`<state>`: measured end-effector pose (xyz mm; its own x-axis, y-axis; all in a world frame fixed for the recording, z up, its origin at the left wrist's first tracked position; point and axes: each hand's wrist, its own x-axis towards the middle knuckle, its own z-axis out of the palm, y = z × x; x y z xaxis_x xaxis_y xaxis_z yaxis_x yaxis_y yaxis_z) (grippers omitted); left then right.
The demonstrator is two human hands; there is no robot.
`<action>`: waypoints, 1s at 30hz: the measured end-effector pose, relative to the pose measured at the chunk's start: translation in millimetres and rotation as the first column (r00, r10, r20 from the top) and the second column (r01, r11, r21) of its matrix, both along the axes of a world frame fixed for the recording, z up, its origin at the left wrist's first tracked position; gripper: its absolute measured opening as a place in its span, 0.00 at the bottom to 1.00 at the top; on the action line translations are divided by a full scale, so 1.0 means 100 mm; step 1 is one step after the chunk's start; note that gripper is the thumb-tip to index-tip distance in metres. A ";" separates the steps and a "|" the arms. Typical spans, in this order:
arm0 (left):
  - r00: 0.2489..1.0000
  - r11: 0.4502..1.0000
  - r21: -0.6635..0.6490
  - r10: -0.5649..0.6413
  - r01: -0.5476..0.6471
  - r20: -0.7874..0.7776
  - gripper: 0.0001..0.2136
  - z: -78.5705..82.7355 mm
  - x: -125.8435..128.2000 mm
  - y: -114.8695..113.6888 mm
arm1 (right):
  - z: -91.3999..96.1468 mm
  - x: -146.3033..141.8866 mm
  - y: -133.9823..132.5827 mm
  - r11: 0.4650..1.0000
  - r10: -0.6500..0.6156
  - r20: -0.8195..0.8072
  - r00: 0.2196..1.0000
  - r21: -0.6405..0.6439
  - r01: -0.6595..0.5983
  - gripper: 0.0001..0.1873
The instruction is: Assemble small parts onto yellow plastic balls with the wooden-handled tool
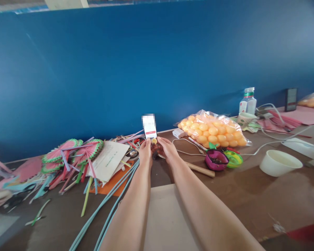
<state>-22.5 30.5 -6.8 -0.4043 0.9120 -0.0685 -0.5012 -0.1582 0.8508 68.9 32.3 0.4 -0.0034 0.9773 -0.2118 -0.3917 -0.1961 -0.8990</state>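
My left hand [146, 150] and my right hand [167, 148] are close together at the middle of the table, arms stretched forward. Both have curled fingers, and a small round, shiny yellow piece [154, 141] shows between their fingertips. Its kind is too small to tell, and the fingers partly hide what they grip. Just behind them stands a lit phone [150, 129] with a white screen and a red bar, upright near the blue wall. Beside my left hand lie a small shiny metal dish [133, 153] and assorted small pieces. A wooden stick [201, 169] lies right of my right hand.
Pink-and-green folded paper fans [87, 150], printed paper [110, 160] and pale-blue strips [110, 198] lie left. Rightward are a bag of orange balls [211, 129], a purple container [216, 160], a white bowl [279, 163], cables and bottles [248, 101]. A blue partition [157, 62] stands behind.
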 end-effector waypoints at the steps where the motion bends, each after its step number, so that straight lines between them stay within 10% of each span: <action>1: 1.000 1.000 -0.001 0.002 -0.002 0.004 0.11 0.01 0.00 0.00 | -0.01 0.00 0.00 1.000 0.011 0.017 1.000 0.028 -0.012 0.19; 10: 0.999 0.999 0.042 0.006 -0.008 0.036 0.15 0.03 0.01 -0.04 | -0.15 -0.05 0.07 0.923 -0.076 0.270 0.960 0.384 -0.035 0.24; 30: 0.999 0.999 0.033 0.027 -0.028 0.024 0.17 -0.01 -0.01 -0.02 | -0.16 -0.11 -0.02 0.836 -0.312 0.577 0.755 0.544 -0.070 0.16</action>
<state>-23.1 28.7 -8.1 -0.4277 0.9027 -0.0479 -0.5162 -0.2004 0.8327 58.3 30.4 -15.9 0.0676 0.9138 0.4006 0.3040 0.3636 -0.8806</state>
